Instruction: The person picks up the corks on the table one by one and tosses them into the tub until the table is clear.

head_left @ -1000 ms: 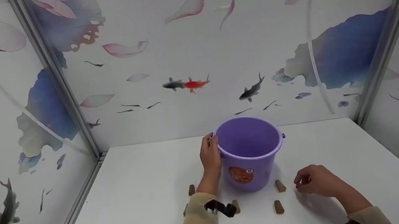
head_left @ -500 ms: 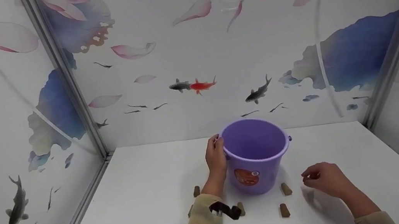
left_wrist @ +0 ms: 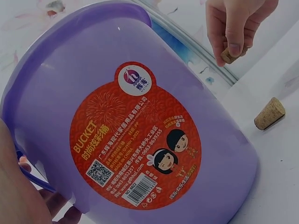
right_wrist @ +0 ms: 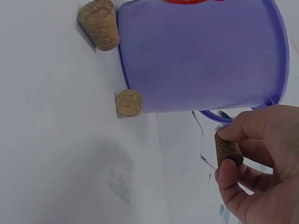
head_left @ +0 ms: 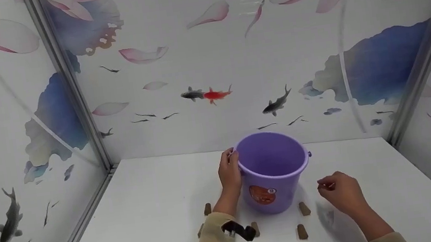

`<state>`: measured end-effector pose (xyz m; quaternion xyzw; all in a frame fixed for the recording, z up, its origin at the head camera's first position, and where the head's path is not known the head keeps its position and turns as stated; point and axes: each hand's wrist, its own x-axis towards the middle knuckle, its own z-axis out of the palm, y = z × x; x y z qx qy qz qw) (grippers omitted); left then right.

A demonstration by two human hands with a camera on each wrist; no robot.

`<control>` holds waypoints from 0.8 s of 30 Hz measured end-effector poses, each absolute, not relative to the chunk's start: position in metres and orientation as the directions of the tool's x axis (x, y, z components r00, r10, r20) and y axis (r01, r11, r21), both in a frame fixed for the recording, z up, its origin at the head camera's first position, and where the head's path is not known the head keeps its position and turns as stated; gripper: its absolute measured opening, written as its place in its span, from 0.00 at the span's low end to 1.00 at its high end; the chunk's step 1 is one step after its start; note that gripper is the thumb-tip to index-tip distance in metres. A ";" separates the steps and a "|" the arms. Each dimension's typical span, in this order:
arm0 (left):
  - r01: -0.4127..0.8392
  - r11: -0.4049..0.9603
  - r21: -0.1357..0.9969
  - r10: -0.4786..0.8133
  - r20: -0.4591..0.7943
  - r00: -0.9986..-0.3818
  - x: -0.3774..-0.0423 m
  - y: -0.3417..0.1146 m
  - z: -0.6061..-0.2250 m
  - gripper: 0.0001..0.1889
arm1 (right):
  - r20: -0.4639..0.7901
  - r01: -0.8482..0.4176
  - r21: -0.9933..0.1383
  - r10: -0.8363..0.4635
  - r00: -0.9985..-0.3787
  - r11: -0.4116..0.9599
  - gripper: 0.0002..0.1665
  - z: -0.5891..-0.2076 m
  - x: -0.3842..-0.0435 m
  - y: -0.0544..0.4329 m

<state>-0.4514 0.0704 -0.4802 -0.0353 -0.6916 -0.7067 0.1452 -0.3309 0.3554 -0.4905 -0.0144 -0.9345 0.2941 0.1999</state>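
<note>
We list one cork point(right_wrist: 227, 148), pinched in our right hand point(head_left: 343, 193), near the purple bucket point(head_left: 286, 191) our left hand point(head_left: 230, 176) grips — light, firm, unslippery, we judge, best held round its sides.

A white table point(head_left: 155, 201) carries a purple bucket point(head_left: 287, 189) beside the left hand point(head_left: 230, 173) — also three corks point(head_left: 207, 209) nearer the wearer, two point(head_left: 304, 208) left of the right hand point(head_left: 341, 192).

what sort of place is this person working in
Probably a small booth set up for tabletop work: a white table, panels printed with flowers and fish on three sides, and metal posts at the back corners.
</note>
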 end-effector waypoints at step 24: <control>0.220 0.010 0.975 -0.155 0.219 -0.963 -0.449 0.070 -0.476 0.24 | 0.489 -0.123 -0.519 0.175 -0.855 0.846 0.14 -0.461 -0.337 0.341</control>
